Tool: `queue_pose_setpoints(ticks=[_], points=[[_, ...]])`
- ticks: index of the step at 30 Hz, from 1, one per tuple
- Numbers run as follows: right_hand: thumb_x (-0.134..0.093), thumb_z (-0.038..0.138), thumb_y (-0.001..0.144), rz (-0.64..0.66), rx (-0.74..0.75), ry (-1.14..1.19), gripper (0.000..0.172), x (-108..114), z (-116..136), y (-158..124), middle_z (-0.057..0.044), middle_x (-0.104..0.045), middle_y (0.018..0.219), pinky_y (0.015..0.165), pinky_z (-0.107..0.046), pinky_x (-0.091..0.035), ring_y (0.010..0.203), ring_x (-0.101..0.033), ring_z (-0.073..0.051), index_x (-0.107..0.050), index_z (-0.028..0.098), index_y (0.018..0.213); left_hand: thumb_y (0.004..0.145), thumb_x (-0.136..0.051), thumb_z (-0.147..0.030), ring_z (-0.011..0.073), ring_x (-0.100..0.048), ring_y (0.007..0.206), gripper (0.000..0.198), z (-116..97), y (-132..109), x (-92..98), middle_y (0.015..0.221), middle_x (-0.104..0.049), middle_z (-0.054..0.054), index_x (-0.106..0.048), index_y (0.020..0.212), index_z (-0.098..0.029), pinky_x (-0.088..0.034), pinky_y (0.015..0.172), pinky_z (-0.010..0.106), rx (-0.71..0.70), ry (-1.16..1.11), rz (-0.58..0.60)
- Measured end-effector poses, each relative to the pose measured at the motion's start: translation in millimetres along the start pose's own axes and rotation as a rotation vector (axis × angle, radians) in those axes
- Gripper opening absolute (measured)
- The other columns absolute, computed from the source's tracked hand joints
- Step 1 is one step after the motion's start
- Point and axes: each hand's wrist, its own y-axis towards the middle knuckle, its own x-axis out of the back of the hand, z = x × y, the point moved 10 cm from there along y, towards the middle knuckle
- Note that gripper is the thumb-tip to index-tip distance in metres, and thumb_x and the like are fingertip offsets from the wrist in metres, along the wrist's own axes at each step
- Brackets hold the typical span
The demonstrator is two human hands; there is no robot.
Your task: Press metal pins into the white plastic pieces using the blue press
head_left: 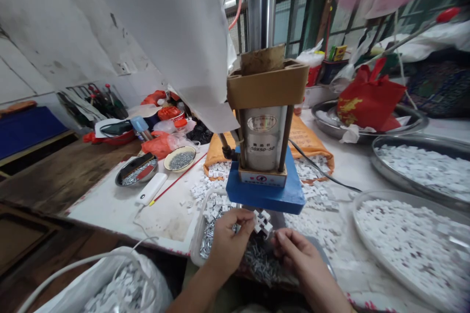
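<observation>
My left hand (229, 242) is closed in a pinch on a small white cross-shaped plastic part (263, 222), held just below the blue base (266, 190) of a pneumatic press (263, 144). My right hand (299, 254) sits close beside it, fingers curled toward the same part; what its fingertips hold, if anything, is hidden. Under both hands lies a clear tray (200, 237) with small metal screws (260, 261) and more white parts.
Round metal trays of white parts (411, 244) (422, 164) stand at the right, a red bag (369, 100) behind them. Loose white parts (316, 195) lie round the press. At left are a white power bank (151, 189), dishes of screws (179, 159) and a bag of parts (121, 288).
</observation>
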Motion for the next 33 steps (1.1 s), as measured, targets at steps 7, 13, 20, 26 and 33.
queue_pose_setpoints(ticks=[7,13,20,26,33], points=[[-0.059,0.048,0.073,-0.101,0.374,-0.402,0.029,6.4,45.4,-0.4,-0.005,-0.067,0.081,0.07,-0.032,-0.047,0.076,-0.06,-0.022,-0.064,0.021,0.081,0.075,-0.061,-0.011,0.0166,-0.065,0.082,0.013,-0.2,7.7,-16.5,0.084,-0.072,0.004,-0.071,0.078,-0.019,-0.052,0.082,0.032,-0.178,0.16,0.096],[-0.062,0.037,0.072,-0.03,0.543,-0.657,0.039,-18.7,54.2,4.0,-0.008,-0.065,0.106,0.086,-0.038,-0.047,0.099,-0.059,-0.026,-0.058,0.022,0.107,0.078,-0.063,-0.019,0.017,-0.066,0.078,0.009,19.2,12.8,-9.5,0.08,-0.073,0.004,-0.072,0.079,-0.017,-0.053,0.077,0.031,0.017,0.095,0.026],[-0.058,0.034,0.075,-0.027,0.632,-0.865,0.03,-35.5,56.1,8.5,-0.01,-0.068,0.1,0.082,-0.039,-0.047,0.093,-0.062,-0.026,-0.061,0.019,0.101,0.075,-0.063,-0.014,0.0184,-0.066,0.08,0.009,18.1,13.1,-19.4,0.081,-0.073,0.004,-0.073,0.074,-0.017,-0.051,0.079,0.031,0.056,0.065,0.084],[-0.057,0.034,0.076,-0.024,0.607,-0.875,0.031,-32.9,50.8,7.5,-0.009,-0.07,0.097,0.08,-0.039,-0.048,0.09,-0.064,-0.026,-0.061,0.021,0.104,0.078,-0.062,-0.018,0.0186,-0.066,0.078,0.012,22.9,12.6,-22.2,0.078,-0.073,0.004,-0.073,0.076,-0.017,-0.051,0.076,0.031,0.063,0.051,0.107],[-0.057,0.032,0.077,0.005,0.614,-0.851,0.036,-34.4,53.5,4.9,-0.008,-0.07,0.1,0.079,-0.037,-0.048,0.091,-0.064,-0.026,-0.058,0.022,0.111,0.076,-0.064,-0.017,0.0186,-0.066,0.078,0.01,19.3,9.8,-16.5,0.079,-0.073,0.004,-0.074,0.076,-0.018,-0.051,0.078,0.032,0.005,0.079,0.041]])
